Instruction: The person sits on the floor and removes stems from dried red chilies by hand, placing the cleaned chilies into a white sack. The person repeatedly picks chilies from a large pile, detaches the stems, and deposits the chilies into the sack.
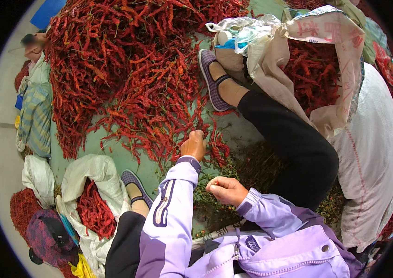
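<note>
My left hand (194,146) reaches to the near edge of a big heap of dried red chili peppers (145,106). Its fingers curl closed among the loose chilies, and the hand's back hides whatever they hold. Lower and to the right, my right hand (227,190) is closed in a pinch, with a tiny orange-red bit showing at the fingertips. I cannot make out what that bit is. Under and beside the right hand lie green and brown stems and scraps (205,194) on the pale green floor.
At right stands an open woven sack (351,60) partly filled with chilies, beside a full white sack (372,139). An open white sack (74,178) of chilies is at lower left. My legs (293,139) spread around the scraps. Another person's head in a patterned cap (48,236) shows lower left.
</note>
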The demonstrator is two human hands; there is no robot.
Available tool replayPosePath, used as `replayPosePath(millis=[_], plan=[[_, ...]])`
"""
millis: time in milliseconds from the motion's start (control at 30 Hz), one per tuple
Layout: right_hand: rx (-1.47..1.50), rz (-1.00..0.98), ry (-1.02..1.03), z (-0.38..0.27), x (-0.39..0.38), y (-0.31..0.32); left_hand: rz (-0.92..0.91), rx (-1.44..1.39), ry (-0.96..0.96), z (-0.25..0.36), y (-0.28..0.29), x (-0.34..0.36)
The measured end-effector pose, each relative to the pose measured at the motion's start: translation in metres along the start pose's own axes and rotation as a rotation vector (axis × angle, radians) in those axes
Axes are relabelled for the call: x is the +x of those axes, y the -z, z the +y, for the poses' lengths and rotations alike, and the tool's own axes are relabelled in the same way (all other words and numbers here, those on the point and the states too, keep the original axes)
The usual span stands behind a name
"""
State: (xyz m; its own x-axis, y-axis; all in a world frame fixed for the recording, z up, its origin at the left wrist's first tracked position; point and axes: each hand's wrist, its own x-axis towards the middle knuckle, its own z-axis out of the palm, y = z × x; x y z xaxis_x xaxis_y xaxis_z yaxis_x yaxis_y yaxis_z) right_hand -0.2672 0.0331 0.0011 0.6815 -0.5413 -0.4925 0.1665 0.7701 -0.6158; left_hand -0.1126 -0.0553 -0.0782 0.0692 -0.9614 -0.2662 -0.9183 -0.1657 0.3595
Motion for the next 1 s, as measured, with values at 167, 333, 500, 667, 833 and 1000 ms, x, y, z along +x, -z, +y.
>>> replayPosePath(millis=[167, 333, 500, 667, 833, 1000], plan=[[-0.180, 0.021, 0.001, 0.001, 0.001, -0.001, -0.110, 0.103, -0.057, 0.002, 0.009, 0.014], [-0.124, 0.027, 0.019, 0.003, 0.004, -0.003, -0.176, 0.064, -0.085, -0.003, 0.021, 0.017], [-0.034, 0.102, 0.042, 0.005, 0.010, -0.002, -0.078, -1.177, 0.191, -0.053, 0.024, -0.024], [0.046, 0.125, 0.099, -0.002, 0.008, 0.010, -0.027, -1.929, 0.287, -0.047, 0.027, -0.061], [0.056, 0.210, 0.183, -0.005, 0.014, 0.009, 0.108, -1.842, 0.264, -0.034, 0.035, -0.077], [-0.037, 0.308, 0.271, -0.009, 0.012, 0.014, -0.006, -1.249, -0.078, -0.008, 0.044, -0.085]])
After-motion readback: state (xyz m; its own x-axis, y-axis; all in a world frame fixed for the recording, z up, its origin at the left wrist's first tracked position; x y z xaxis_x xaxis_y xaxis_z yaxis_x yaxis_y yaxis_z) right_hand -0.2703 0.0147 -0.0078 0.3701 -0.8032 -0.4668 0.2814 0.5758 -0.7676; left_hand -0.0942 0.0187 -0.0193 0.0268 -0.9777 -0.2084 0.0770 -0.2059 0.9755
